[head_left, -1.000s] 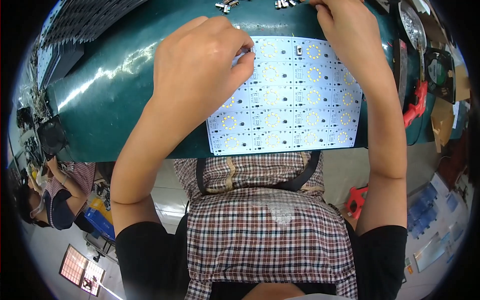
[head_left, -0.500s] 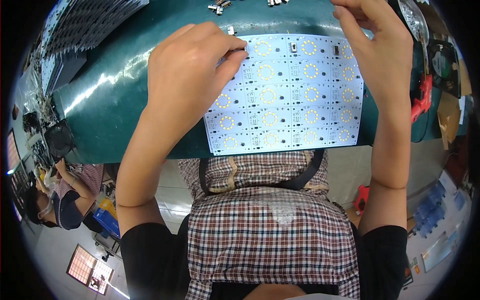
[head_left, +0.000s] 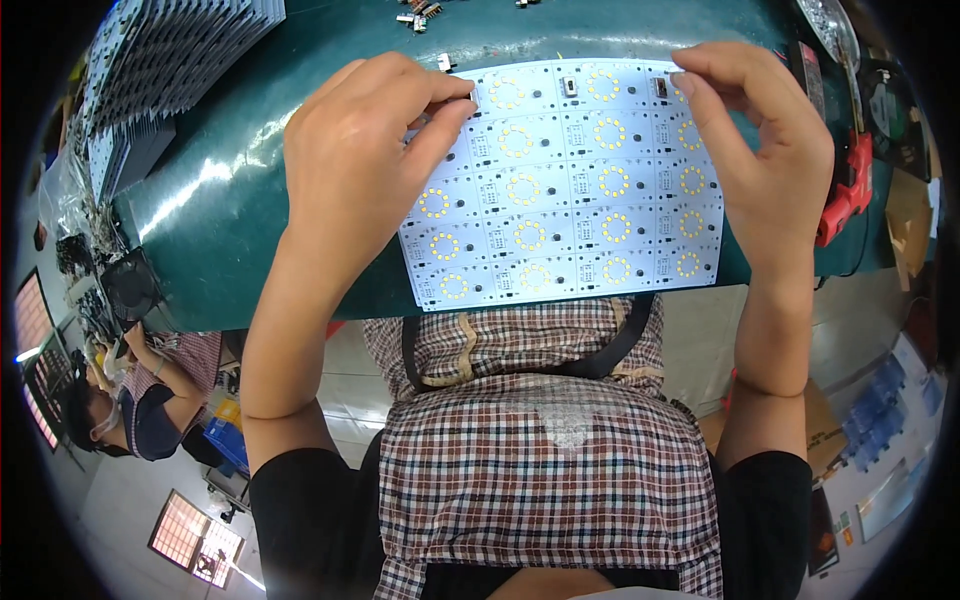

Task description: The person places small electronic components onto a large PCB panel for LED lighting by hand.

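Note:
A white sheet of circuit boards, marked off in rows with rings of yellow LEDs, lies on the green tabletop. My left hand is at its far left corner, thumb and forefinger pinched on a small slide switch that they mostly hide. Two more slide switches stand along the far row: one at the middle and one near the right. Just right of the latter is my right hand, its thumb and forefinger slightly apart, with nothing visible between them.
Loose slide switches lie beyond the sheet, with a single one nearer its far edge. Stacked circuit board sheets rise at far left. A red tool sits at the right. Another person works at the left.
My right hand has come back from beyond the far edge to the sheet's far right corner. My left hand stays pinched at the far left corner. The view has shifted slightly.

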{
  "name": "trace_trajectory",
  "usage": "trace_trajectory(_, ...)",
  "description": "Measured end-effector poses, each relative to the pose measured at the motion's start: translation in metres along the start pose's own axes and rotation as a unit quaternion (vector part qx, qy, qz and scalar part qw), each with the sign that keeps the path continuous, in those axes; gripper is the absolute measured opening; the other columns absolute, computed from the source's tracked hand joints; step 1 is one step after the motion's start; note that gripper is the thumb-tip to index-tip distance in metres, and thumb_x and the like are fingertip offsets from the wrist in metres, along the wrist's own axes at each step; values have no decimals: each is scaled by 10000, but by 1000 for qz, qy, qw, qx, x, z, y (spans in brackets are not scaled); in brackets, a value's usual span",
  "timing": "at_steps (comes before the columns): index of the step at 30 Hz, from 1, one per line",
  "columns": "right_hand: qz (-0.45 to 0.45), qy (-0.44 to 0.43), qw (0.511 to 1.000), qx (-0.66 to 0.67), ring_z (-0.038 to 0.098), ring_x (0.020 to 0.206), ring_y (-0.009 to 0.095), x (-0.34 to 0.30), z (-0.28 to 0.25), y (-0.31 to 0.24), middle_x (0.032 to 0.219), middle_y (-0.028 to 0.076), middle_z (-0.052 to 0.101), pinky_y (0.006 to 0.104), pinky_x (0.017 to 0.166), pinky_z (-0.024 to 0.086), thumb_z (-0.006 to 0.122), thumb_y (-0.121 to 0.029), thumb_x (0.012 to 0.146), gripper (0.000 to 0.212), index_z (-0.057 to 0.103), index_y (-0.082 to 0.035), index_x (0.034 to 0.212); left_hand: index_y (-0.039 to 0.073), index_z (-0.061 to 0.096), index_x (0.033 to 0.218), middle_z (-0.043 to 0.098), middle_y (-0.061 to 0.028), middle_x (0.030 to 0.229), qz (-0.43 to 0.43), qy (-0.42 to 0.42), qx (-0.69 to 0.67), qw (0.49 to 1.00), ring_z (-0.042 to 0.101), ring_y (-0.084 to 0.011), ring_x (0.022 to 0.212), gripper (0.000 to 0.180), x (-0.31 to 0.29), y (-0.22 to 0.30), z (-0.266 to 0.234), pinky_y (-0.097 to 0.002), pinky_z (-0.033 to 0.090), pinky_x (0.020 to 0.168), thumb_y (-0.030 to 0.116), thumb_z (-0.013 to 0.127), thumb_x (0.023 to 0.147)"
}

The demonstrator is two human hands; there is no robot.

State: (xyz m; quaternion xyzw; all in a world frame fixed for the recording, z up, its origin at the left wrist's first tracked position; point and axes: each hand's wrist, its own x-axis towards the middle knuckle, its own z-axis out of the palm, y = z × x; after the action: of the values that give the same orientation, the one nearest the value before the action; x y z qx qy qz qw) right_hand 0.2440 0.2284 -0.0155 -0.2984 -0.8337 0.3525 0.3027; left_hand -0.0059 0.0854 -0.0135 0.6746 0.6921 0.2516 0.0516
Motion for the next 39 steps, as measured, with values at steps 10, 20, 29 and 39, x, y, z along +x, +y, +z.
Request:
trace_trajectory(10,-14,25,1000,-7,713,817,182,-23,10,-6,960,94,725,270,735,575,734,59,860,130,739,28,986,50,770,963,690,-45,823,17,-25,16,999,614,-155,649,123,1,1,-5,-275,476,576,59,787,841)
trace_trajectory(20,-18,33,999,-26,718,813,194,-29,25,-13,957,103,720,276,719,592,743,52,858,137,737,11,989,54,769,961,686,-44,832,54,-13,63,996,625,-154,660,117,-4,-5,-11,-274,489,576,59,786,845)
trace_trajectory(29,-25,40,998,-40,721,797,192,-28,30,-15,950,94,712,274,712,592,749,50,853,139,738,5,985,29,758,973,701,-48,856,-32,-64,-1,997,598,-137,677,104,-4,-9,-18,-264,476,618,44,762,870)
trace_trajectory(39,-34,50,997,-41,722,786,183,-28,32,-13,931,87,704,271,698,585,756,50,843,144,736,2,977,89,739,864,675,-15,800,6,-33,75,997,655,-215,732,90,-4,-3,-16,-336,499,613,107,798,799)
